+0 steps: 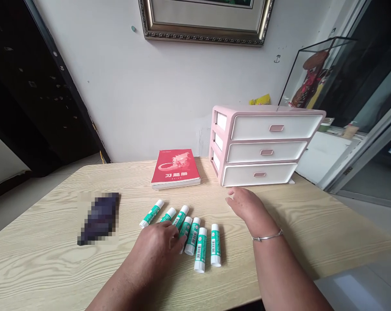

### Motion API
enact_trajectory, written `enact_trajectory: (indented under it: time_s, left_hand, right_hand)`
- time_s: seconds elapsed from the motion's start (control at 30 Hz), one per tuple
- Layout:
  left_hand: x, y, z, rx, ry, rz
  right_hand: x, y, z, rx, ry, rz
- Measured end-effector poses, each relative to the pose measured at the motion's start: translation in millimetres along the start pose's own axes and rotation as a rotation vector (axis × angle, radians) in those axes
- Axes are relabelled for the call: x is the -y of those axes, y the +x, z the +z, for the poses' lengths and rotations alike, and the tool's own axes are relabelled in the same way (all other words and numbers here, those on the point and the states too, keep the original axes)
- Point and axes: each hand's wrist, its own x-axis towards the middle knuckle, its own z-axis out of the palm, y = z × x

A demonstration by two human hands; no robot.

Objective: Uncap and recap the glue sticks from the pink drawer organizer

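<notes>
Several green-and-white glue sticks lie in a loose row on the wooden table. My left hand (158, 244) is over the left part of the row, fingers curled down around a glue stick (180, 217); its fingertips are partly hidden. Beyond that hand lies the leftmost glue stick (152, 213). Two more, a glue stick (200, 250) and the rightmost glue stick (215, 245), rest to the right of the thumb. My right hand (247, 205) hovers in front of the drawer unit, its visible fingertips apart and nothing seen in them. A bracelet (267, 237) circles that wrist.
A pink-and-white three-drawer unit (266, 152) stands at the back right, its drawers closed. Left of it lies a thick red book (176, 166). A dark pixelated object (101, 218) is on the left of the table (46, 259). Behind rises a white wall.
</notes>
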Motion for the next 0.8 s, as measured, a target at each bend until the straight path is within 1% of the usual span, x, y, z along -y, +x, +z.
enact_trajectory:
  time_s: [0.17, 0.37, 0.57, 0.7, 0.8]
  left_hand:
    - [-5, 1, -1.4, 0.027, 0.032, -0.03]
    - [-10, -1, -5.4, 0.084, -0.033, -0.055]
    - [-10, -4, -0.8, 0.061, -0.014, -0.113]
    - [-13, -4, -4.8, 0.073, 0.022, -0.121]
    - [-14, -5, -6.5, 0.07, -0.007, -0.115]
  right_hand:
    - [2, -2, 7, 0.007, -0.052, -0.035]
    - [5, -2, 11, 0.006, -0.063, -0.043]
    - [7, -3, 12, -0.002, -0.055, -0.038]
    - [10, -3, 13, 0.005, -0.043, -0.041]
    - [13, -4, 12, 0.019, -0.022, -0.04]
